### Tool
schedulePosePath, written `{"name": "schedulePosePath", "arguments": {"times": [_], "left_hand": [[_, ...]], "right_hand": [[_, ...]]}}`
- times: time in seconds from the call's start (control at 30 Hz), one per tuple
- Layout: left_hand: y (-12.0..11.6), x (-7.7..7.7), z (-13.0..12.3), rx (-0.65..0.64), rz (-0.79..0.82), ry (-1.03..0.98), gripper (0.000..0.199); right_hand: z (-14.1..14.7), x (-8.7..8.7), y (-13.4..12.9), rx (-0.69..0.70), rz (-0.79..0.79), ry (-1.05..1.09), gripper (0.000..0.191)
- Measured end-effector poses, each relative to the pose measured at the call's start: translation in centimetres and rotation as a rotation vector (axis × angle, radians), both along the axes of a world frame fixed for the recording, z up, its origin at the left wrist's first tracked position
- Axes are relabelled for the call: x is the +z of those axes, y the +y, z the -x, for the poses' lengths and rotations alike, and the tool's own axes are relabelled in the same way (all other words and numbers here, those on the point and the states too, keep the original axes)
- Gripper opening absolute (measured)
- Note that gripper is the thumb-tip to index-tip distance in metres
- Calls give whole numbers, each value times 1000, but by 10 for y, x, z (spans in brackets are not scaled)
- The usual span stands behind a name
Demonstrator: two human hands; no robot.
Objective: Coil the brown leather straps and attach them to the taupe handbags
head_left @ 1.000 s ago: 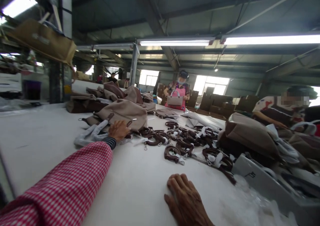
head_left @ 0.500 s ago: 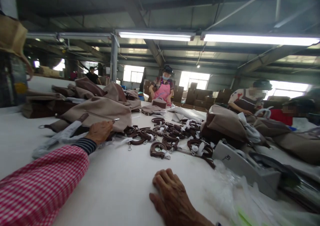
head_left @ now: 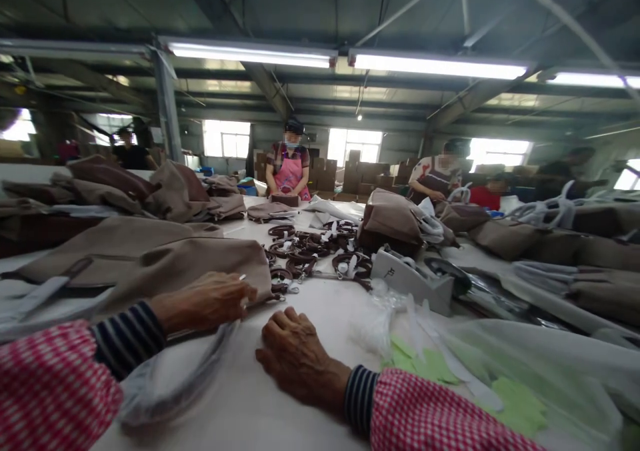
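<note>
Our left hand point(head_left: 207, 302) bends its fingers over the near edge of a taupe handbag point(head_left: 200, 261), which lies on the white tabletop point(head_left: 245, 408); we cannot tell whether they grip it. Our right hand point(head_left: 300, 358) rests palm down on the tabletop just beside, fingers loosely half-curled around nothing visible. A plastic-wrapped handle point(head_left: 173, 388) curves below our left wrist. Beyond our hands lie coiled brown straps point(head_left: 281, 276); farther off stands a co-worker in a pink apron point(head_left: 291, 173).
</note>
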State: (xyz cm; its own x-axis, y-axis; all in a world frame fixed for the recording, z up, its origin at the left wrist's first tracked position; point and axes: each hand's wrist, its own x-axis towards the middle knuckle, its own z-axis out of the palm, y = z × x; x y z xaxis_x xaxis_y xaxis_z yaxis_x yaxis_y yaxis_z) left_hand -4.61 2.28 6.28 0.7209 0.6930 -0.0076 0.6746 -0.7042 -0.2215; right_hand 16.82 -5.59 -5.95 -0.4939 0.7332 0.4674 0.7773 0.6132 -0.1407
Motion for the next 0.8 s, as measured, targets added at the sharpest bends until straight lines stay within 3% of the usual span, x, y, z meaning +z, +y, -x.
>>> {"name": "schedulePosePath", "arguments": {"times": [0.1,0.2,0.27,0.33,0.47,0.6,0.67,0.73,0.8], "left_hand": [[33,-24,15,61,-195,-56,35],[63,-65,42,133,-270,-77,42],[72,-93,56,234,-363,-116,49],[72,-111,62,293,-370,-125,52],[67,-117,61,285,-332,-164,53],[71,-118,61,260,-329,-223,52],[74,-122,62,242,-338,-257,50],[76,-127,63,230,-356,-271,51],[78,-131,63,234,-374,-270,51]], "right_hand": [[-1,2,0,5,16,-9,22],[-2,4,-2,1,32,-10,22],[-2,5,-3,2,44,-11,22],[-1,5,-4,5,57,-10,22],[-5,9,-2,23,133,37,20],[-37,42,18,79,341,102,20],[-64,67,37,-28,282,78,18],[-93,86,61,-245,186,-81,19],[-119,96,86,-434,172,-231,21]]}}
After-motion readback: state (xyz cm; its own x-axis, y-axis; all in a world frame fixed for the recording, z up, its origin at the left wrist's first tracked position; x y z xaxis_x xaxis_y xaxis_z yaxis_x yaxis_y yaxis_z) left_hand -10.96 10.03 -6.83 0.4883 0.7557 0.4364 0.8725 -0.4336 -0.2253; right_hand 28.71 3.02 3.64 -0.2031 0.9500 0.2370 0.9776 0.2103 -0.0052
